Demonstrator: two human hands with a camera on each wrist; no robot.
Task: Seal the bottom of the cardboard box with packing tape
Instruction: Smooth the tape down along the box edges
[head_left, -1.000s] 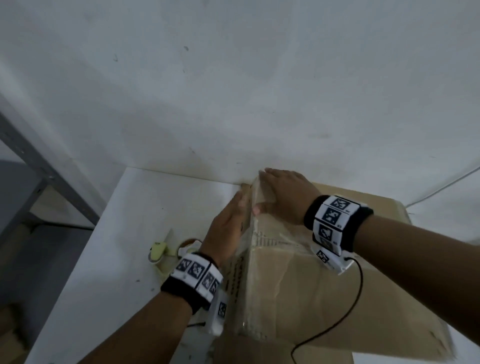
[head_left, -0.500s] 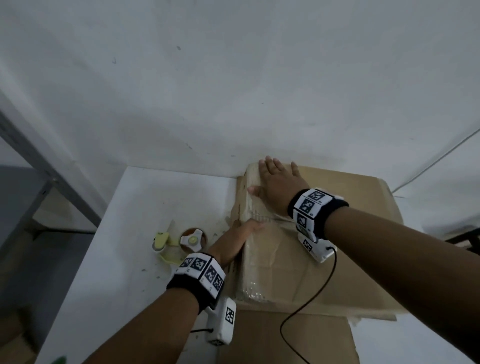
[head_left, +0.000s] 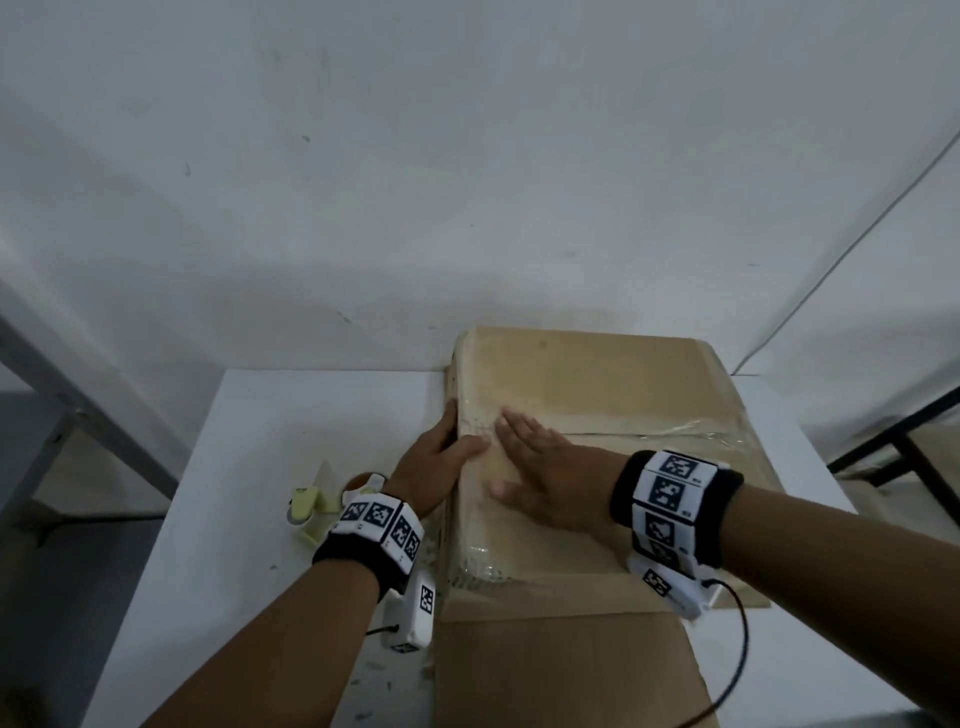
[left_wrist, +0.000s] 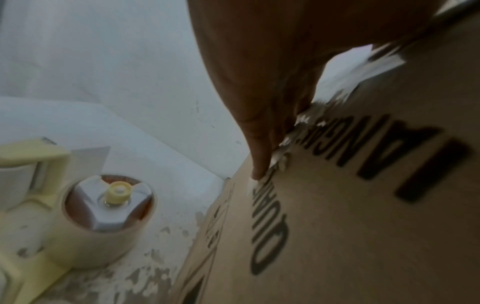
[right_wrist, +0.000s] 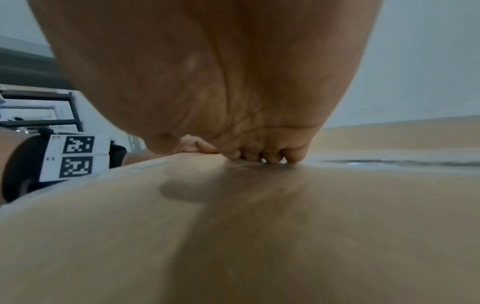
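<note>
The cardboard box (head_left: 597, 374) lies flat on the white table (head_left: 249, 457) with its flap seam up. Clear tape (head_left: 680, 428) runs along the seam, and more crinkled tape (head_left: 475, 540) wraps the left edge. My right hand (head_left: 524, 447) lies flat on the box top, its fingertips (right_wrist: 259, 157) pressing down by the seam. My left hand (head_left: 444, 447) is at the left edge, thumb on top. Its straight fingers (left_wrist: 259, 148) press the tape against the printed side of the box (left_wrist: 363, 205). The yellow tape dispenser (head_left: 317, 506) lies on the table left of my left wrist, with its roll (left_wrist: 103, 218) facing up.
The box's far side sits against a white wall (head_left: 467, 182). A brown cardboard sheet (head_left: 561, 670) lies in front of the box. A grey metal frame (head_left: 78, 415) stands beyond the table's left edge, and a black frame (head_left: 893, 436) stands on the right. A cable (head_left: 831, 270) runs up the wall.
The box was tipped up a second ago and now lies flat. My right hand slid back from the far left corner toward me, and my left hand came to the left edge.
</note>
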